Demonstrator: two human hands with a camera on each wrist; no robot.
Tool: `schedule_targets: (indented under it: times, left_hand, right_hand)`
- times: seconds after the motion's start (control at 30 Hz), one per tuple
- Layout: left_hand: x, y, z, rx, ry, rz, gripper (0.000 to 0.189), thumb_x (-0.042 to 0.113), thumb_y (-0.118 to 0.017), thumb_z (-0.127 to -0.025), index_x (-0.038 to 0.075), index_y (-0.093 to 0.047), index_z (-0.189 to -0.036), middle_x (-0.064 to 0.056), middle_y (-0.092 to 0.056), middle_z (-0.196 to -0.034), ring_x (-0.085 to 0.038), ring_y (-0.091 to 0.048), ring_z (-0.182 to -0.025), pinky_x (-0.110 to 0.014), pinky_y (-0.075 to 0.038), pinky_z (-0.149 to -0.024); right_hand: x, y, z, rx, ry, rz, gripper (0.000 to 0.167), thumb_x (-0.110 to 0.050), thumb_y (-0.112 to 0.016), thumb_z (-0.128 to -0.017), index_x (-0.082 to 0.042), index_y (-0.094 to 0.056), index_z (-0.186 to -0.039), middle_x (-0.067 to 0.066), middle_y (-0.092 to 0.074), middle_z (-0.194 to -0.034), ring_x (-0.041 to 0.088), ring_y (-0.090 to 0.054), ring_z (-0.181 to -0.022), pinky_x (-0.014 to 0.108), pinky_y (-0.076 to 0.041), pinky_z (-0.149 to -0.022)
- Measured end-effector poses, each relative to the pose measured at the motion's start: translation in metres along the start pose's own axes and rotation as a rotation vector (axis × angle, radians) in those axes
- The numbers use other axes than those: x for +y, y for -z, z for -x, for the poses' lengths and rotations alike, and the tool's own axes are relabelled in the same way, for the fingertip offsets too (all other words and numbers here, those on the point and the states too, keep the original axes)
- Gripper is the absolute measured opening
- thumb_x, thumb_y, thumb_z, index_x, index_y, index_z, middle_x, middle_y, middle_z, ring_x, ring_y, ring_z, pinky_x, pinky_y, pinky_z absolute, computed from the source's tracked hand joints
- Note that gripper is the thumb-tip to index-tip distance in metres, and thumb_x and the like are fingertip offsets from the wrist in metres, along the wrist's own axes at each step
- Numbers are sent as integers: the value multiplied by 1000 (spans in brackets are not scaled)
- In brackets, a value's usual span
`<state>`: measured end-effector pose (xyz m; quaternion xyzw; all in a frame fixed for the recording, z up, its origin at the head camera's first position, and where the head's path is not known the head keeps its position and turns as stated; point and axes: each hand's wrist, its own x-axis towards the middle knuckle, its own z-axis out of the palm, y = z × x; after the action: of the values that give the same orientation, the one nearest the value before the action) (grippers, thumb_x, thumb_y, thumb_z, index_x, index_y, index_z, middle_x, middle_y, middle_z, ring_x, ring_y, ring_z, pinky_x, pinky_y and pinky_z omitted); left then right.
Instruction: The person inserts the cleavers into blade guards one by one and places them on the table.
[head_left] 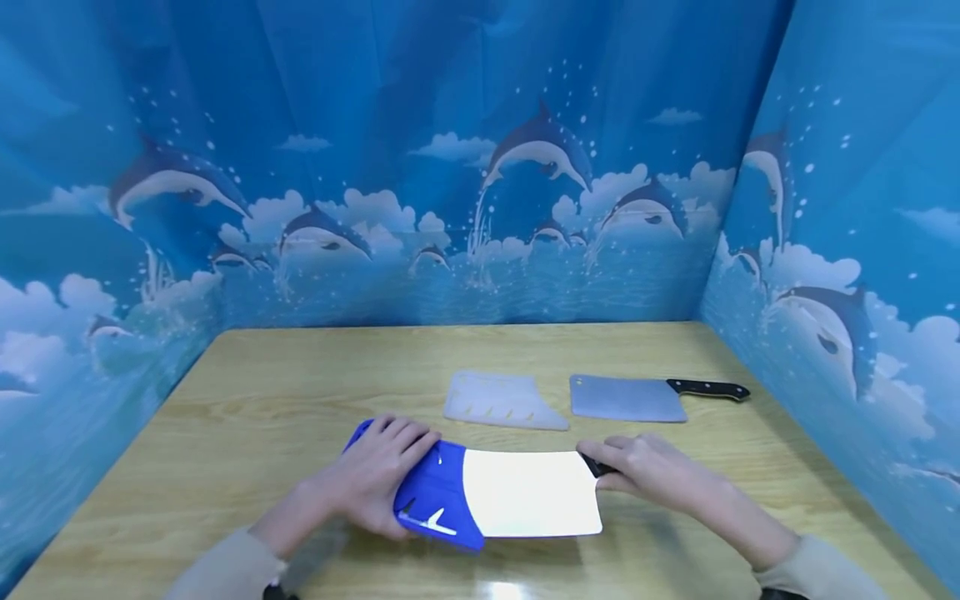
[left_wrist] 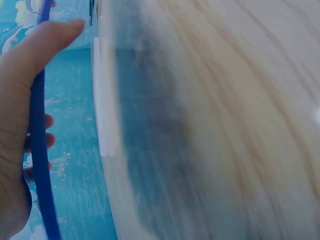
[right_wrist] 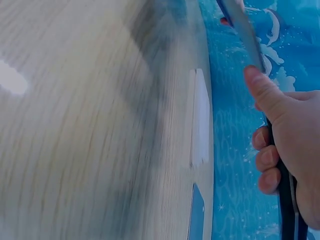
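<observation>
A cleaver [head_left: 532, 496] with a bright, glaring blade is held level above the table, its far end inside a blue plastic blade cover [head_left: 438, 492]. My left hand [head_left: 378, 479] grips the cover, fingers over the far edge and thumb at the near side. Seen edge-on in the left wrist view, the blue cover [left_wrist: 39, 130] lies between thumb and fingers. With curled fingers my right hand [head_left: 652, 467] holds the cleaver's black handle [right_wrist: 286, 200]. Much of that handle is hidden by the hand in the head view.
Behind the hands, a whitish slotted blade cover [head_left: 506, 402] lies on the wooden table [head_left: 300, 375]. To its right rests a second cleaver [head_left: 626, 400], black handle pointing right. A blue dolphin-print curtain [head_left: 420, 167] encloses the back and sides.
</observation>
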<state>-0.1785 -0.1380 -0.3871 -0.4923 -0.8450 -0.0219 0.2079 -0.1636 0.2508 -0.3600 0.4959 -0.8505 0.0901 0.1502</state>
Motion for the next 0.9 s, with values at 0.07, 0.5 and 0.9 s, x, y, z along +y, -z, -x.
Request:
schedule_targets:
  times: [0.07, 0.5, 0.9]
  left_hand:
    - [1, 0, 0, -3, 10, 3, 111, 72, -70, -45, 2, -48, -129, -8, -52, -116, -24, -47, -104, -45, -40, -85]
    - [6, 2, -13, 3, 83, 12, 107, 73, -69, -50, 2, -49, -128, -7, -52, -115, -22, -47, -102, -44, -39, -83]
    - [22, -5, -43, 17, 119, -79, 105, 76, -65, -50, 2, -51, -123, -8, -52, -109, -24, -48, -96, -43, -38, -76]
  right_hand:
    - [-2, -1, -1, -6, -13, -5, 42, -34, -56, -90, 1, -61, -112, 1, -60, -77, -2, -42, -54, 15, -39, -47]
    - [-18, -15, -35, -50, -111, 41, 43, -27, -61, -87, 2, -59, -119, 14, -67, -91, 21, -65, -72, 29, -53, -61]
    - [-30, -34, -65, -40, -236, 0, 43, -26, -66, -84, -4, -58, -120, 7, -62, -81, 11, -54, -60, 23, -46, -52]
